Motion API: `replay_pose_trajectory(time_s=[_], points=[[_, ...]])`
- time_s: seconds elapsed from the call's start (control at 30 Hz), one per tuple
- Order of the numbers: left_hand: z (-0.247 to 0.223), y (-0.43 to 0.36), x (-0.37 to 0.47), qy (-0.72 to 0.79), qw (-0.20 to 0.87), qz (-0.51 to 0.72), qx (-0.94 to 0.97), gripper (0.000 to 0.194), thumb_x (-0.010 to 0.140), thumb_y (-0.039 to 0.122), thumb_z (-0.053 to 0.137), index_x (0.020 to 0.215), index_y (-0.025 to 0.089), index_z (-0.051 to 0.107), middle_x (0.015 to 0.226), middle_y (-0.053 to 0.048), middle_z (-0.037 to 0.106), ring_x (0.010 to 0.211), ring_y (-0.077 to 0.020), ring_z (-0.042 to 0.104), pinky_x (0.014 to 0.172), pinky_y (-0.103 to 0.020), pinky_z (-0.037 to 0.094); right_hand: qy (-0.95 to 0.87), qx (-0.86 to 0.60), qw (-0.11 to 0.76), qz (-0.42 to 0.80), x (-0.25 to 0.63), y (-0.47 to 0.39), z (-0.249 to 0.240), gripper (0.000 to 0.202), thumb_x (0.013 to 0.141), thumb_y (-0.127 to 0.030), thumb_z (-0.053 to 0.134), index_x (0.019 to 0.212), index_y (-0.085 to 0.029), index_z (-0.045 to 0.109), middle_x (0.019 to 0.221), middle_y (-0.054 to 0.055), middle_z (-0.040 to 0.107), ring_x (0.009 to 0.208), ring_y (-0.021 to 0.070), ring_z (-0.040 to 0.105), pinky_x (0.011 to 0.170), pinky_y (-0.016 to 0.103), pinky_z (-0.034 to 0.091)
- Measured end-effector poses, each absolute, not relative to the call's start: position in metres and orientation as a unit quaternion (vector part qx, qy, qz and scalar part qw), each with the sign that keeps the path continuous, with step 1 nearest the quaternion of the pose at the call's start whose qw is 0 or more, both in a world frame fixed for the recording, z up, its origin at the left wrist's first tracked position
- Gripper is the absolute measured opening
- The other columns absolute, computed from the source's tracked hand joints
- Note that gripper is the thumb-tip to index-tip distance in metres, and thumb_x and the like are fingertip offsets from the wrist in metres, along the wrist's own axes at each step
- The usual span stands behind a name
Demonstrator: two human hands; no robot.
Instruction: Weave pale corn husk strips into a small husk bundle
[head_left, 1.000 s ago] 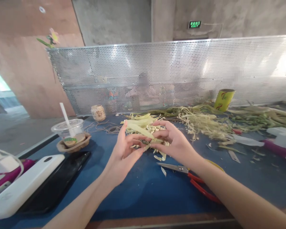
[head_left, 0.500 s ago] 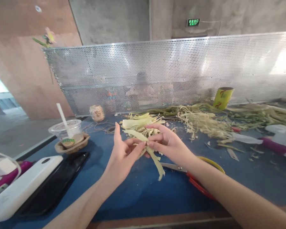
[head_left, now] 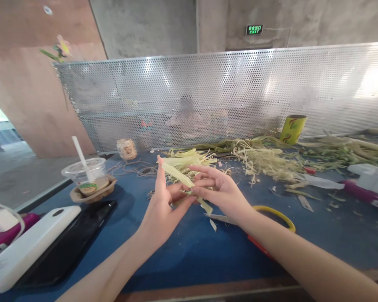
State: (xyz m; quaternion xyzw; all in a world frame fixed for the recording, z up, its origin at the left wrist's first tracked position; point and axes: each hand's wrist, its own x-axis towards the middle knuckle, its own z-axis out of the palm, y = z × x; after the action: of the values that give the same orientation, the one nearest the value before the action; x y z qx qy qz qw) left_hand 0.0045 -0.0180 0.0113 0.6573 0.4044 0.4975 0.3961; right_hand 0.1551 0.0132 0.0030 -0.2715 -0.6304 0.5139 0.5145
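Observation:
A pale green leaf strip [head_left: 178, 174] is pinched between my two hands above the blue table, slanting from upper left to lower right. My left hand [head_left: 162, 205] grips it with thumb and fingertips, one finger raised along its upper end. At the strip's middle, the thumb and fingers of my right hand [head_left: 225, 195] close on it, partly hiding it. Just behind lies a bundle of pale leaf pieces [head_left: 192, 159]. Scissors [head_left: 279, 212] with yellow and red handles lie under my right forearm, partly covered. A small leaf scrap [head_left: 213, 225] rests by their blades.
Left are a lidded cup [head_left: 87, 176] in a cardboard holder, a white power bank [head_left: 34, 235] and a black phone [head_left: 69, 243]. Shredded fibres [head_left: 267, 161] and a yellow roll [head_left: 292, 129] sit right, before a perforated metal screen [head_left: 227, 92]. A purple power strip [head_left: 365, 195] lies far right.
The strip's lower end, which hung long and curled, now shows shorter below my right hand. A small scrap now shows on the table beneath. My hands have shifted only slightly.

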Motion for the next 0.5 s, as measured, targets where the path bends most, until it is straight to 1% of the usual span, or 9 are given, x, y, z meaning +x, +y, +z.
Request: replay_pose_trajectory(time_s=[0.07, 0.13, 0.17, 0.23, 0.3, 0.4, 0.5], points=[[0.0107, -0.0153, 0.0036, 0.395, 0.42, 0.497, 0.649, 0.107, 0.077, 0.02, 0.063, 0.136, 0.029, -0.025, 0.091, -0.003, 0.069, 0.072, -0.0155, 0.067, 0.07, -0.03, 0.05, -0.64, -0.281, 0.5, 0.512, 0.1553, 0.013, 0.0018, 0.047, 0.07, -0.023, 0.067, 0.115, -0.022, 0.053, 0.078, 0.001, 0.067, 0.079, 0.0166, 0.064, 0.069, 0.032, 0.053], [0.0095, -0.0127, 0.0028, 0.383, 0.468, 0.489, 0.629, 0.108, 0.074, 0.019, 0.066, 0.138, 0.029, -0.021, 0.087, -0.003, 0.069, 0.062, -0.0143, 0.065, 0.065, -0.03, 0.051, -0.653, -0.291, 0.491, 0.497, 0.1571, 0.0135, 0.0022, 0.047, 0.071, -0.023, 0.066, 0.115, -0.022, 0.053, 0.078, 0.002, 0.068, 0.087, 0.018, 0.063, 0.075, 0.035, 0.052], [0.0089, -0.0117, 0.0026, 0.377, 0.492, 0.482, 0.619, 0.109, 0.072, 0.018, 0.067, 0.139, 0.028, -0.018, 0.085, -0.003, 0.068, 0.058, -0.0139, 0.064, 0.063, -0.03, 0.05, -0.66, -0.293, 0.49, 0.489, 0.1584, 0.014, 0.0029, 0.046, 0.07, -0.023, 0.067, 0.115, -0.023, 0.054, 0.077, 0.002, 0.068, 0.088, 0.0179, 0.062, 0.077, 0.035, 0.051], [0.0077, -0.0105, 0.0027, 0.372, 0.523, 0.472, 0.605, 0.109, 0.068, 0.016, 0.07, 0.141, 0.027, -0.01, 0.081, -0.002, 0.067, 0.057, -0.0137, 0.063, 0.06, -0.03, 0.05, -0.672, -0.288, 0.485, 0.479, 0.1609, 0.0153, 0.0049, 0.046, 0.069, -0.023, 0.069, 0.113, -0.024, 0.056, 0.073, -0.001, 0.067, 0.084, 0.0163, 0.063, 0.079, 0.034, 0.05], [0.0073, -0.0105, 0.0033, 0.369, 0.532, 0.465, 0.604, 0.106, 0.069, 0.016, 0.069, 0.141, 0.026, -0.008, 0.078, 0.0, 0.065, 0.058, -0.0139, 0.064, 0.058, -0.027, 0.048, -0.678, -0.276, 0.481, 0.482, 0.1621, 0.0163, 0.0066, 0.046, 0.067, -0.021, 0.07, 0.111, -0.024, 0.056, 0.069, -0.002, 0.065, 0.077, 0.0146, 0.064, 0.076, 0.032, 0.051], [0.0088, -0.0112, 0.0048, 0.367, 0.529, 0.457, 0.613, 0.102, 0.072, 0.017, 0.066, 0.141, 0.024, -0.009, 0.068, 0.004, 0.063, 0.055, -0.0134, 0.064, 0.053, -0.023, 0.046, -0.665, -0.268, 0.477, 0.508, 0.1609, 0.016, 0.0075, 0.045, 0.066, -0.018, 0.069, 0.11, -0.022, 0.057, 0.069, -0.002, 0.064, 0.07, 0.0137, 0.064, 0.068, 0.029, 0.053], [0.0107, -0.0118, 0.0064, 0.376, 0.527, 0.44, 0.622, 0.094, 0.073, 0.017, 0.066, 0.14, 0.022, 0.0, 0.067, 0.004, 0.064, 0.05, -0.0125, 0.063, 0.05, -0.022, 0.046, -0.655, -0.271, 0.475, 0.522, 0.1594, 0.0141, 0.0079, 0.046, 0.064, -0.016, 0.069, 0.108, -0.022, 0.059, 0.068, -0.003, 0.062, 0.067, 0.0128, 0.064, 0.062, 0.026, 0.053]])
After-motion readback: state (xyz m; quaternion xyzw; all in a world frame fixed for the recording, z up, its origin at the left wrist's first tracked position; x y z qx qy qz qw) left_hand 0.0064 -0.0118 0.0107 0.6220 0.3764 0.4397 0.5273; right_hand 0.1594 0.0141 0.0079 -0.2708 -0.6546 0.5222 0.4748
